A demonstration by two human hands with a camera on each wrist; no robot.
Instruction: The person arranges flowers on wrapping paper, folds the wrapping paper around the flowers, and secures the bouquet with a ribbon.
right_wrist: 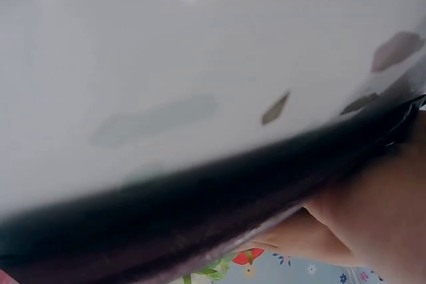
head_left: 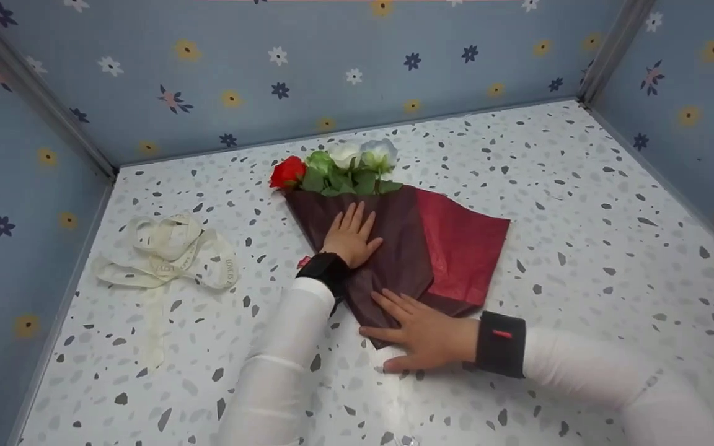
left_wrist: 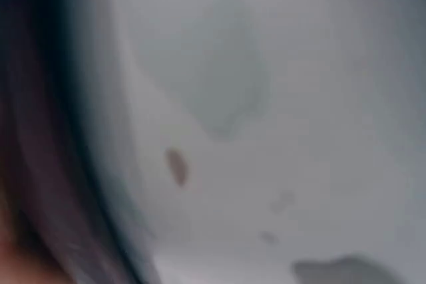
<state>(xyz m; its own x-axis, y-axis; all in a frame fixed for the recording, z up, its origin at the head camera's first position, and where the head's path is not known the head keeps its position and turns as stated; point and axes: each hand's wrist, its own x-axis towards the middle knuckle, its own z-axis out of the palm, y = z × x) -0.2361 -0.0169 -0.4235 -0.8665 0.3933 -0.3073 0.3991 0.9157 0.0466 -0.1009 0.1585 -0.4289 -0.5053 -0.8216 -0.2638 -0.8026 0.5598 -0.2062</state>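
In the head view a bouquet lies on the table, wrapped in dark maroon paper (head_left: 397, 229) with a brighter red flap (head_left: 463, 251) spread to the right. A red rose (head_left: 287, 172), a green flower (head_left: 319, 162), a white flower (head_left: 344, 155) and a pale bluish one (head_left: 380, 153) stick out at its top. My left hand (head_left: 351, 240) rests on the middle of the paper, fingers straight. Near the paper's lower point, my right hand (head_left: 428, 334) lies with fingers extended, its fingertips touching the paper. The stems are hidden. Both wrist views are mostly blurred tabletop.
A loosely looped cream ribbon (head_left: 168, 266) with printed lettering lies left of the bouquet. The speckled white table (head_left: 580, 260) is bounded by flower-patterned blue panels (head_left: 332, 62) at the back and on both sides.
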